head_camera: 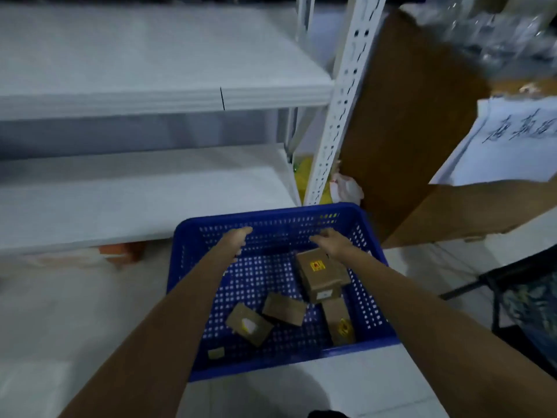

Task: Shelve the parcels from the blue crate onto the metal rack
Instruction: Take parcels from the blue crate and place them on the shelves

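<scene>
1. Blue crate (346, 360) sits on the pale floor (60, 312) in front of the metal rack (168, 95), near its perforated white upright (340, 116).
2. Brown parcels lie inside on the crate bottom: a large parcel with a red-yellow sticker (319, 274) on the right, a parcel with a white label (248, 324) at front left, a plain parcel (284, 309) just beside it, and a parcel with a yellow sticker (339, 321) at front right, tilted against the crate wall.
3. Small tan piece (216, 353) lies near the front left corner, too blurred to identify.
4. Left hand (238, 236) is at the crate's far wall, grip loosely spread, pinching nothing.
5. Right hand (331, 241) is just above the far end of the large parcel, grip spread; contact not clear.
6. Both rack shelves in view are bare.
7. Big cardboard box (407, 122) stands right of the upright, with a handwritten white sheet (512, 140) on it.
</scene>
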`<state>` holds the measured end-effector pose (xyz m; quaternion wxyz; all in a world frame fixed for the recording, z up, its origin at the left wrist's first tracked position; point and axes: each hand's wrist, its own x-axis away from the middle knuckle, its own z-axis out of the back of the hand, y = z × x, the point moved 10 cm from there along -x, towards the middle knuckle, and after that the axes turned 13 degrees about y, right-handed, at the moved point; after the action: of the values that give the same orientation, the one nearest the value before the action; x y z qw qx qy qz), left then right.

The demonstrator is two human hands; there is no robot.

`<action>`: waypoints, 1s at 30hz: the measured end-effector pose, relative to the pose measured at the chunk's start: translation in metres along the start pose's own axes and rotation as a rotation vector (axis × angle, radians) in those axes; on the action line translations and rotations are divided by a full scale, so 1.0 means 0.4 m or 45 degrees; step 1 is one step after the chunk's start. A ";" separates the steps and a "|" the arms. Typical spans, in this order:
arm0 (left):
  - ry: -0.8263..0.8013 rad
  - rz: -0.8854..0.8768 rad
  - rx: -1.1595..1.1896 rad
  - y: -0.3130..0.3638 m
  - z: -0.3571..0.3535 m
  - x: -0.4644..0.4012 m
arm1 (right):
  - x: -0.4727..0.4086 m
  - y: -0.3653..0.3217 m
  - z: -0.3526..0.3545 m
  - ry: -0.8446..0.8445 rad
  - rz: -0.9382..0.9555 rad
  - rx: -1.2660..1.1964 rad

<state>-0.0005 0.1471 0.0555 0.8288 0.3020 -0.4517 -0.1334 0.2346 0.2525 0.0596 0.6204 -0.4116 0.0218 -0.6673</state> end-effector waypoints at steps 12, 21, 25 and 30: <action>-0.432 -0.061 -0.922 -0.514 -0.419 -0.487 | -0.284 0.457 -0.576 -0.530 -0.286 0.630; -0.437 -0.095 -0.926 -0.575 -0.533 -0.506 | -0.341 0.488 -0.652 -0.530 -0.394 0.371; -0.282 -0.190 -0.957 -0.534 -0.504 -0.533 | -0.374 0.483 -0.669 -0.466 -0.466 0.102; -0.087 -0.201 -0.700 -0.378 -0.343 -0.447 | -0.312 0.364 -0.554 -0.221 -0.414 -0.189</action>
<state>0.0216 0.1694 -0.2139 0.8509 0.0955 -0.4014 -0.3251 0.2114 0.2181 -0.2305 0.4720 -0.5102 -0.0496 -0.7173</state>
